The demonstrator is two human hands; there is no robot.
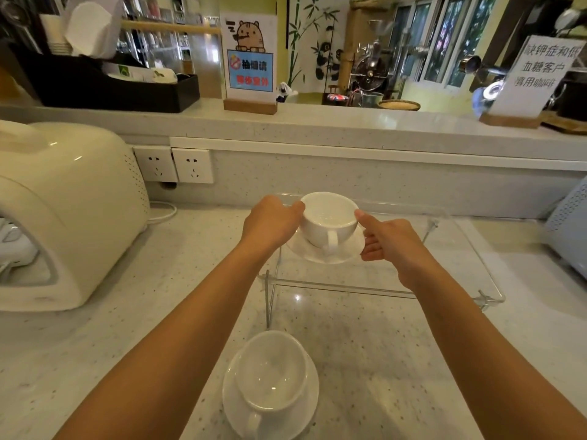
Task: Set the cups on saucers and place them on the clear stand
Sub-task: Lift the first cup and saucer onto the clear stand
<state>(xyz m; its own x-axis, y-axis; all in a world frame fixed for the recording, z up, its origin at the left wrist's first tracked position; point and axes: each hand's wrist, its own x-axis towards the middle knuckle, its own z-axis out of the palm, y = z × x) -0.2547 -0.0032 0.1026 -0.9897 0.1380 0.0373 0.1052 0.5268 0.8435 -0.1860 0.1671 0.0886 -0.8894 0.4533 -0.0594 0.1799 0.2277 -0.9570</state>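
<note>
A white cup (327,217) sits on a white saucer (333,251) over the left part of the clear stand (444,249), its handle facing me. My left hand (270,222) grips the set from the left, thumb at the cup's rim. My right hand (386,238) holds the saucer's right edge, thumb touching the cup's rim. Whether the saucer rests on the stand I cannot tell. A second white cup (270,376) stands on its own saucer (309,398) on the counter near me, in front of the stand.
A large cream appliance (63,211) fills the counter's left side, with wall sockets (173,165) behind it. A pale blue appliance (568,230) stands at the right edge. A raised ledge (349,125) behind carries sign holders and a black organiser.
</note>
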